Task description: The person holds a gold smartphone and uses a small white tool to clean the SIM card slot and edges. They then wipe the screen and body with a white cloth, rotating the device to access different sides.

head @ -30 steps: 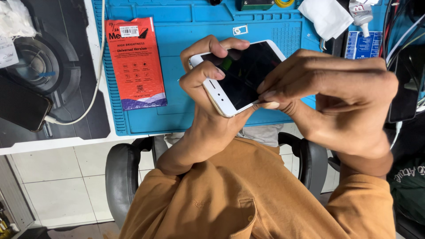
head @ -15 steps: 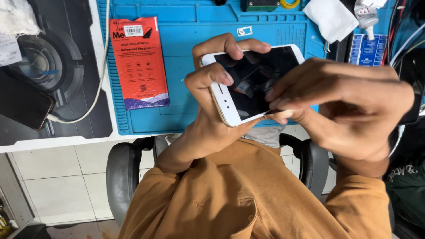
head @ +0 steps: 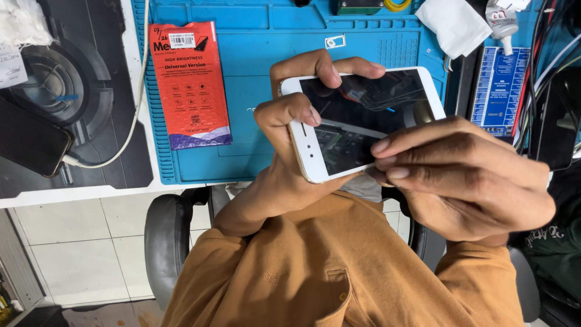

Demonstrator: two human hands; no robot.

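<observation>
White phone (head: 363,124) is gripped in the left hand (head: 296,136), right hand (head: 460,175) pinching its near edge, orange packet (head: 190,85) off left.

phone (head: 363,121) held between both hands above mat (head: 260,36), packet (head: 190,85) on mat to its left

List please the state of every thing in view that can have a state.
White phone: screen dark, held above the mat in both hands.
Left hand: grip around the phone's end.
Right hand: fingertips pinching the phone's lower edge.
Red packet: flat on the blue mat.
Black phone: lying flat, screen dark.
</observation>
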